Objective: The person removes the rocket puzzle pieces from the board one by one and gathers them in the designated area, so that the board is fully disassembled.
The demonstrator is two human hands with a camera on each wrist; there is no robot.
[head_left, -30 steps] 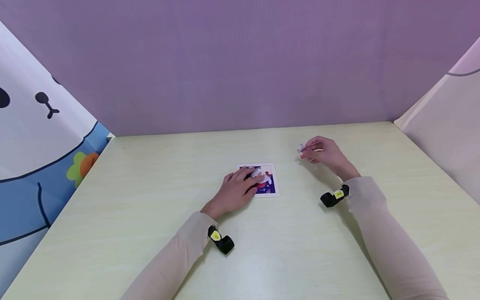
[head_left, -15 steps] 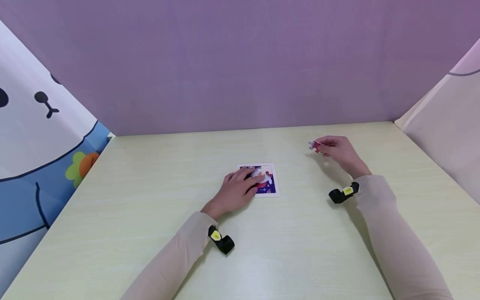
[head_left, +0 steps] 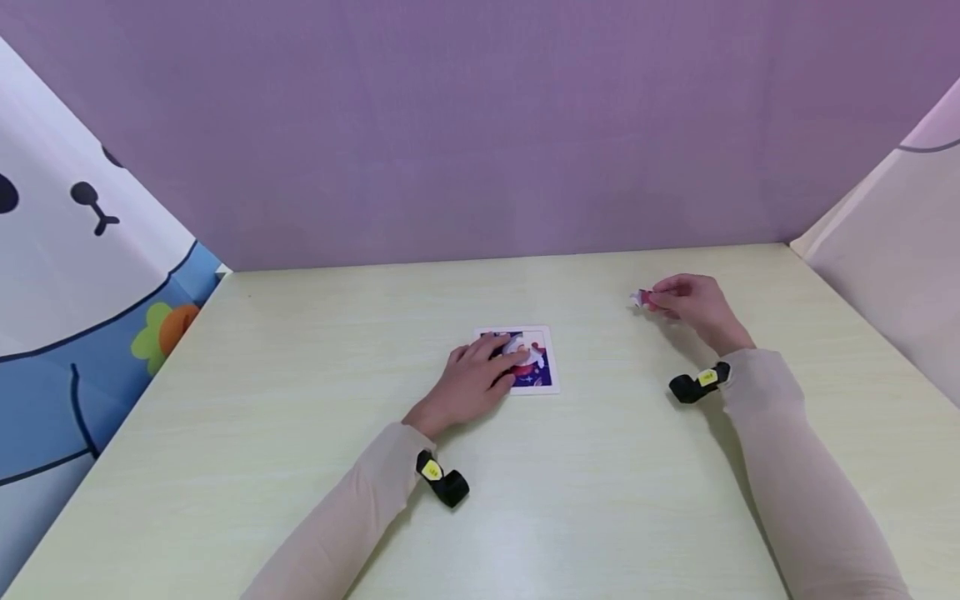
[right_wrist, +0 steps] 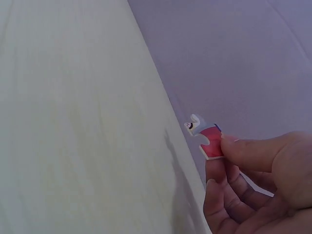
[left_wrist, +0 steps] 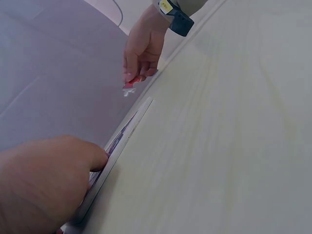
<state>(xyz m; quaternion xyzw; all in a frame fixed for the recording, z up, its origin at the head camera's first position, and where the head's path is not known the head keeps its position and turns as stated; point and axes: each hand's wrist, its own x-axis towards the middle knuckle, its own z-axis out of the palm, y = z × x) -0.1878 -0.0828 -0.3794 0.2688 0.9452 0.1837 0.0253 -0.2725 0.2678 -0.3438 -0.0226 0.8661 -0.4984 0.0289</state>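
Note:
My left hand (head_left: 467, 385) rests on a small jigsaw puzzle (head_left: 542, 377) with a white border and a dark blue, red and white picture; the fingers cover its left part. Off to the right, my right hand (head_left: 699, 308) pinches a jigsaw piece (right_wrist: 211, 141) between thumb and fingers, above the table. That piece is red with a white and pale grey end and a curved notch. A white edge (right_wrist: 256, 185) shows lower down among the right fingers; what it belongs to is mostly hidden. In the left wrist view, the puzzle's frame (left_wrist: 134, 126) is seen nearly edge-on.
A pale wooden table (head_left: 300, 358) lies under both hands. Behind it rises a purple cloth wall (head_left: 480, 133). A cartoon-printed panel (head_left: 75, 275) stands on the left and a pale panel (head_left: 892, 250) on the right. Black cameras are strapped to both wrists.
My right hand has moved to the right with the jigsaw piece, away from the puzzle. The left hand and the puzzle have stayed where they were.

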